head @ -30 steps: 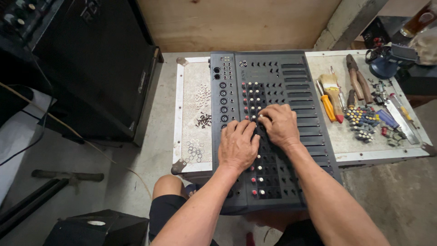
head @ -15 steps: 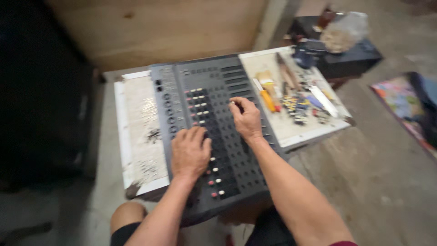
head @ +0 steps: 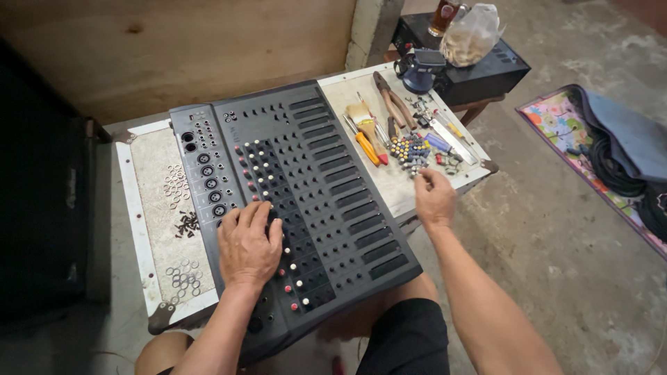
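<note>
A dark grey audio mixer (head: 319, 173) lies across a white work surface (head: 149, 208), with rows of small knobs and empty fader slots. My left hand (head: 248, 244) rests flat on its knob section near the front left. My right hand (head: 434, 196) hovers off the mixer's right side, fingertips pinched at the edge of a pile of small coloured knob caps (head: 410, 150). Whether a cap is between the fingers cannot be told.
Orange-handled screwdrivers (head: 365, 146), a brush (head: 363, 117), pliers (head: 390, 99) and small tools lie right of the mixer. Washers (head: 175, 184) and black screws (head: 186, 223) sit on the left. A black box (head: 479, 69) with a bag stands behind; cloth and cables (head: 618, 156) lie on the floor.
My right hand left the mixer's knobs and moved right to the pile of knob caps. My left hand stayed on the mixer. The view swung right.
</note>
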Demonstrator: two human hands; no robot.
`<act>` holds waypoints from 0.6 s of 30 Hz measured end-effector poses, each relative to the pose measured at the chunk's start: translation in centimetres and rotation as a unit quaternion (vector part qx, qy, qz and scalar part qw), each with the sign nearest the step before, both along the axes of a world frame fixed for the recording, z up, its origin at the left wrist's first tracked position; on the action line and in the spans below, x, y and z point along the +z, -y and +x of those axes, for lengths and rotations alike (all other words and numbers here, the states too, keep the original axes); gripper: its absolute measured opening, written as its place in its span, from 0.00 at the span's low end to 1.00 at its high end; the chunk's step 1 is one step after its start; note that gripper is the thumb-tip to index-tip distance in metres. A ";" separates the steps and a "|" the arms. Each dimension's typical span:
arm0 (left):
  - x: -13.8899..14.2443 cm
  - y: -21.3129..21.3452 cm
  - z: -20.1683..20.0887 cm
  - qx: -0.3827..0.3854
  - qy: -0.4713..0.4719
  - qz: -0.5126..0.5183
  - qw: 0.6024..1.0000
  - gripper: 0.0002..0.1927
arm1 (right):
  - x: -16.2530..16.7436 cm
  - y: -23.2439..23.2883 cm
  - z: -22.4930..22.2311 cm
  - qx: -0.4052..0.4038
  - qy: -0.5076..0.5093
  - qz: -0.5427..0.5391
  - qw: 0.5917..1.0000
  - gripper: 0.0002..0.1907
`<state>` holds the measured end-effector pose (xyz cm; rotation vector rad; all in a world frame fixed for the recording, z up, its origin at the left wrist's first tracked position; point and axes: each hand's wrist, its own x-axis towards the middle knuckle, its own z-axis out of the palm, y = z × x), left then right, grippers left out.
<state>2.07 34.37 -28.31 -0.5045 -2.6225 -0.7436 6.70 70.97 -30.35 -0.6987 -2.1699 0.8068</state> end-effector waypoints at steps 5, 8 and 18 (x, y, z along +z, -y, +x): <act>0.1 0.0 0.1 0.004 -0.002 -0.006 1.000 0.21 | -0.7 -2.8 1.2 -0.074 0.041 0.031 0.996 0.12; 0.1 0.0 0.1 0.001 0.000 -0.004 1.000 0.20 | -0.8 -3.4 1.4 -0.058 0.073 0.081 0.992 0.12; 0.2 0.1 0.1 0.001 -0.002 -0.010 1.000 0.21 | 0.2 -2.9 0.7 -0.022 0.081 0.017 0.996 0.20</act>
